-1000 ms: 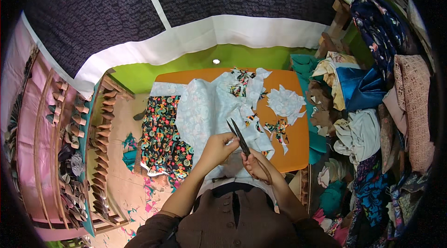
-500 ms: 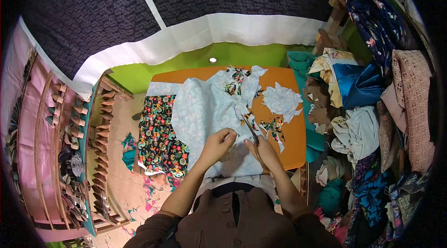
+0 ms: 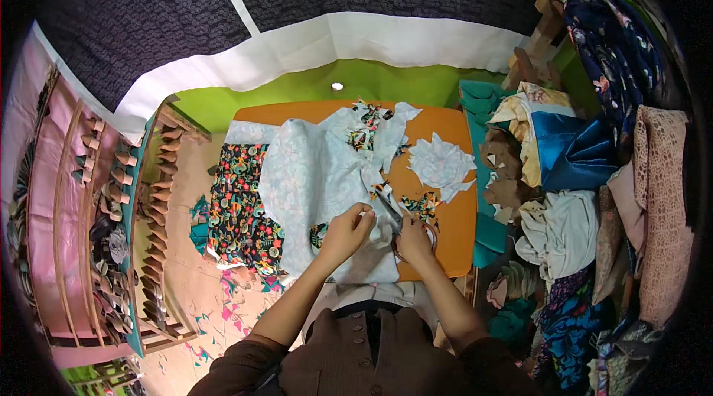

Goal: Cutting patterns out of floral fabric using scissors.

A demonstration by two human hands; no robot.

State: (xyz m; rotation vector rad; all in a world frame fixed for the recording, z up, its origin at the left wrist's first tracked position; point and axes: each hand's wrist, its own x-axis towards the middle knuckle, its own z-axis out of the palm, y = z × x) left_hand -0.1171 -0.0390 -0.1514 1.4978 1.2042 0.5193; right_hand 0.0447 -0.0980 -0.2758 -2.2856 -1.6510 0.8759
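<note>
The right hand (image 3: 416,240) is grasping the scissors (image 3: 393,210), and the left hand (image 3: 347,232) is keeping its fingers curled closed on the pale cloth (image 3: 301,166) just to their left. The scissors are lying between the two hands, with a handle loop showing at the right hand's far side. Their blades are pointing away from the person and slightly leftward, the long axis running diagonally over the cloth toward a small floral patch. The cloth is spreading beneath and beyond both hands, stretching across the orange table (image 3: 454,236) and covering part of the black floral cloth (image 3: 238,206) on the left. Floral scraps (image 3: 421,205) are lying just beyond the right hand, and pale scraps (image 3: 442,162) are resting farther off. Any marking on the scissors is staying too small to read.
</note>
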